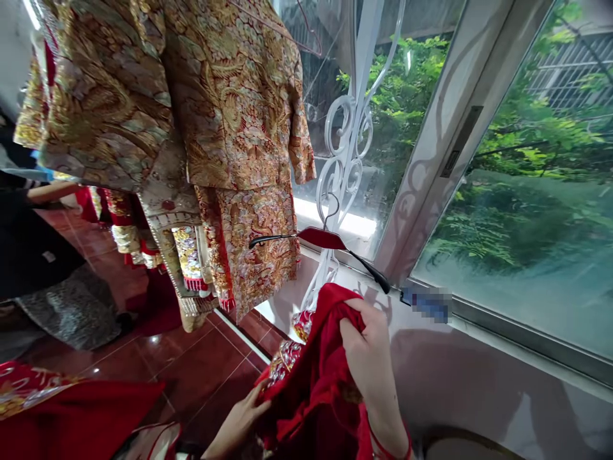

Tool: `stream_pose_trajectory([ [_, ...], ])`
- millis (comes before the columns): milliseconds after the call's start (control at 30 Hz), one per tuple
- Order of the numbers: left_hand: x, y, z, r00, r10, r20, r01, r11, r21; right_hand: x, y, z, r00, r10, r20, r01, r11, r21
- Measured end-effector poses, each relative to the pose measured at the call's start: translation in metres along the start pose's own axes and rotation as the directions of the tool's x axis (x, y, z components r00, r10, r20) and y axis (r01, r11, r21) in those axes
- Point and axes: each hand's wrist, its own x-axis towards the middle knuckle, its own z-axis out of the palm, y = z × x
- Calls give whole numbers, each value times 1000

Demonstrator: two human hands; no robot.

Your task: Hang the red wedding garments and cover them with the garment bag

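A red garment (325, 370) with gold and silver embroidery along its left edge hangs bunched between my hands. My right hand (371, 348) grips its upper part, the thumb and fingers closed on the cloth. Lower down, my left hand (246, 412) holds the embroidered left side; some of its fingers are hidden by the fabric. Just above the garment is a bare hanger (320, 238) with black arms and a red middle, its hook in front of the white ironwork (342, 150). Neither hand touches the hanger.
Gold brocade jackets (239, 102) and a matching skirt (263, 249) hang on the left. Sliding windows (517, 211) and a sill are on the right. At far left a person in dark clothes (38, 236) reaches towards more garments. Red embroidered cloth (76, 409) lies lower left.
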Motion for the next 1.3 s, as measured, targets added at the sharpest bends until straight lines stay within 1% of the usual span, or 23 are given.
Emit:
stream_pose_trajectory([
  [67, -2, 8, 4, 983, -129, -129, 130, 991, 4, 1, 0, -6, 1000, 15, -15, -15, 1000, 13],
  [100, -1, 10, 5, 955, -209, -212, 210, 978, -17, 0, 1, -9, 999, 37, -7, -37, 999, 29],
  [167, 4, 14, 5, 861, -363, -357, 346, 932, -113, -2, 5, -15, 993, 112, 28, -114, 990, 85],
  [233, 12, 16, 3, 779, -452, -435, 396, 892, -217, -4, 11, -22, 979, 195, 59, -201, 969, 141],
  [267, 15, 15, 1, 759, -462, -459, 390, 887, -249, -4, 15, -27, 972, 229, 53, -235, 959, 160],
  [300, 17, 14, -3, 758, -444, -478, 361, 895, -260, -3, 20, -33, 965, 259, 30, -261, 950, 174],
  [333, 18, 10, -10, 773, -405, -489, 320, 914, -251, -3, 25, -40, 958, 285, -6, -279, 942, 184],
  [400, 18, 0, -33, 829, -293, -477, 231, 955, -185, 0, 37, -56, 940, 329, -89, -307, 931, 199],
  [467, 15, -11, -70, 886, -183, -426, 157, 983, -95, 4, 53, -72, 919, 372, -129, -340, 915, 218],
  [533, 14, -16, -120, 932, -111, -344, 116, 993, -6, 8, 71, -83, 900, 416, -130, -377, 893, 245],
  [567, 14, -14, -147, 960, -76, -271, 90, 995, 39, 10, 80, -86, 890, 439, -121, -398, 879, 263],
  [600, 14, -9, -173, 982, -85, -169, 99, 992, 76, 12, 89, -88, 880, 460, -114, -416, 865, 281],
  [633, 15, -2, -198, 998, -53, -40, 56, 994, 90, 15, 98, -88, 872, 477, -110, -430, 853, 295],
  [700, 17, 18, -240, 990, 76, 118, -80, 996, 34, 18, 112, -86, 858, 503, -102, -453, 836, 310],
  [767, 17, 37, -268, 965, 187, 184, -177, 982, -68, 21, 122, -82, 848, 521, -98, -471, 825, 313],
  [833, 16, 46, -283, 949, 218, 228, -209, 976, -60, 23, 126, -79, 844, 530, -89, -483, 820, 306],
  [900, 15, 45, -288, 948, 150, 280, -186, 977, 106, 24, 126, -77, 855, 512, -81, -470, 832, 295],
  [967, 15, 33, -285, 961, 32, 274, -122, 941, 316, 24, 122, -76, 875, 481, -58, -447, 848, 286],
  [1033, 16, 18, -281, 985, -36, 168, -43, 893, 448, 23, 116, -74, 893, 449, -35, -422, 861, 283],
  [1100, 19, 3, -278, 998, -53, 14, 40, 868, 494, 19, 106, -71, 900, 436, -6, -417, 865, 277],
  [1200, 27, -16, -282, 973, -128, -192, 195, 899, 391, 11, 89, -63, 907, 418, 62, -419, 874, 244],
  [1233, 31, -20, -286, 959, -163, -233, 236, 912, 334, 9, 82, -59, 913, 400, 77, -407, 885, 225],
  [1300, 41, -23, -297, 940, -209, -268, 275, 932, 237, 5, 71, -51, 930, 356, 93, -368, 912, 184],
])
